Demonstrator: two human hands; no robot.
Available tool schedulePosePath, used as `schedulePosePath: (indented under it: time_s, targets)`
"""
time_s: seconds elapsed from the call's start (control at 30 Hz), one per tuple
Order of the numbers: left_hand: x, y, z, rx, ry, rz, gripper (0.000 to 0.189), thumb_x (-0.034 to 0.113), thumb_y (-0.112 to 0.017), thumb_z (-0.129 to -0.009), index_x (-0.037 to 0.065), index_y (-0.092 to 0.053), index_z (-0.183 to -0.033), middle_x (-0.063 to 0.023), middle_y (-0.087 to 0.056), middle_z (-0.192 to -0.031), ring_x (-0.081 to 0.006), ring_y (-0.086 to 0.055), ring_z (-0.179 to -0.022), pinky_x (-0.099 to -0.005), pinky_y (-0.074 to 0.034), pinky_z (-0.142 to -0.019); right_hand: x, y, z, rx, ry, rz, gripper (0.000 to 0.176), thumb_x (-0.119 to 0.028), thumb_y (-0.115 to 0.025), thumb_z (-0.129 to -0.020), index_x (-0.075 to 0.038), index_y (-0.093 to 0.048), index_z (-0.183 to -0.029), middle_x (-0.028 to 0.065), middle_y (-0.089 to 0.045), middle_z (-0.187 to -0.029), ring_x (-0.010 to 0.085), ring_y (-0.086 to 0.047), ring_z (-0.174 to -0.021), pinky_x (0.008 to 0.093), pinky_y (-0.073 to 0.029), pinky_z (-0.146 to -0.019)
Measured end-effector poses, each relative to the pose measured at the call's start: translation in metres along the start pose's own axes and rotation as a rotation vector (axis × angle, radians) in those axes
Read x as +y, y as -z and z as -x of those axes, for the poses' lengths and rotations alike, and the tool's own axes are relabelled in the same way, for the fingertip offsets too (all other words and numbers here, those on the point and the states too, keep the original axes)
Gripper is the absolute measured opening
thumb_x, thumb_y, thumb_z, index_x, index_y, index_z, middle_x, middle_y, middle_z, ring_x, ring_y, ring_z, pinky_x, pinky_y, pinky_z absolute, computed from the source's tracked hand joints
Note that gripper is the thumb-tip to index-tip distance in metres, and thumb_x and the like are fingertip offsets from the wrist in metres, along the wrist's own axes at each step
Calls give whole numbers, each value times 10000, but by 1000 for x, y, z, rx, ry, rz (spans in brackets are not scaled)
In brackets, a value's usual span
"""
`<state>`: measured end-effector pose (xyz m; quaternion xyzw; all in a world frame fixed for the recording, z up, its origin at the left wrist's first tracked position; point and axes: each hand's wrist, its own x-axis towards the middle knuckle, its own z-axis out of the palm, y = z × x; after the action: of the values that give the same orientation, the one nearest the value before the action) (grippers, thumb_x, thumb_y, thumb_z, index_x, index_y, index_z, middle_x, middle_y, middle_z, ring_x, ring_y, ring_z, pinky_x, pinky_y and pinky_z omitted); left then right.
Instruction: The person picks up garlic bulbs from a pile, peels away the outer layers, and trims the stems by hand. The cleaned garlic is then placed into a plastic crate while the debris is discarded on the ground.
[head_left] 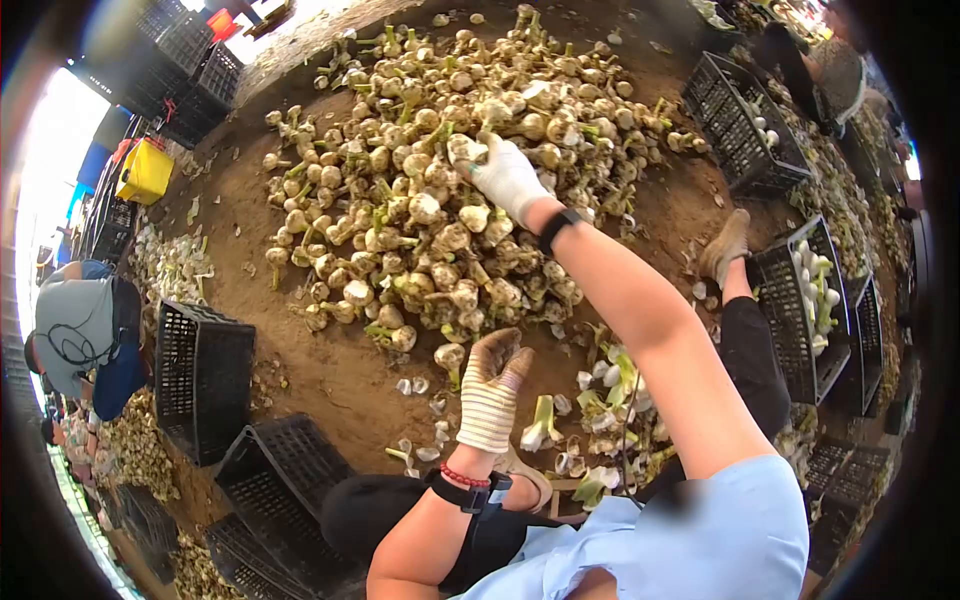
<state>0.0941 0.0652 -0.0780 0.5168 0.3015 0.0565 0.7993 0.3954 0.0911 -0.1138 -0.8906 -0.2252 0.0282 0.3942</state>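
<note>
A large heap of garlic bulbs, with short stems and soil on them, lies on the dirt floor in front of me. My right hand, in a white glove, reaches over the heap, its fingers closed around a garlic bulb. Nearer to me, my left hand wears a striped glove with a brown, soiled palm. Its fingers are loosely curled, with a gap to the thumb and nothing visible between them. Just beside it, at the heap's near edge, lies a single bulb.
Black crates stand to my left. On the right, a crate holds trimmed white bulbs, and another crate is farther back. Cut stems and peel litter the ground by my feet. A person bends at the left; a yellow container stands beyond.
</note>
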Motion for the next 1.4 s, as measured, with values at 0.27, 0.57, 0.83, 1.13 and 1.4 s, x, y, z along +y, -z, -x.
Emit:
schedulePosePath:
  time_s: [0.27, 0.57, 0.83, 1.13, 1.4]
  targets:
    - [9, 28, -19, 45, -62, 55, 296, 99, -688, -931, 31, -597, -1204, -52, -631, -1154, -125, -577, -1034, -268, -469, -928, 19, -40, -54, -194, -259, -101, 676, -369, -700, -810, 51, -501, -1300, 282, -649, -1152, 373, -630, -1104, 363, -494, -967]
    - [25, 20, -15, -257, 9, 392, 581, 131, -674, -932, 69, -409, -1446, -54, -561, -1254, -148, -561, -1115, -293, -464, -989, -40, 75, 232, -194, 164, -327, 683, -57, -787, -773, -29, -457, -1371, 169, -553, -1284, 259, -558, -1184, 361, -464, -1013]
    - [4, -5, 24, -153, -705, -465, 716, -83, -788, -724, 50, -452, -1343, -108, -531, -1292, -212, -543, -1180, -333, -486, -1015, -46, 151, 292, -216, -174, -944, 459, -290, -621, -988, -24, -527, -1350, 18, -621, -1171, 78, -523, -1086, 236, -439, -948]
    - [23, -26, 64, -167, -916, -660, 743, -88, -813, -628, 67, -521, -1295, -113, -542, -1174, -270, -566, -1115, -343, -485, -984, -57, 159, 310, -164, -204, -761, 433, -353, -608, -989, -5, -588, -1247, -1, -638, -998, 68, -554, -916, 239, -468, -834]
    - [21, -33, 69, -321, -688, -485, 742, -92, -784, -671, 26, -469, -1332, -124, -521, -1256, -238, -573, -1116, -330, -498, -992, -31, 172, 319, -75, 64, -604, 266, -129, -548, -985, 25, -598, -1197, 70, -653, -935, 118, -548, -850, 286, -472, -803]
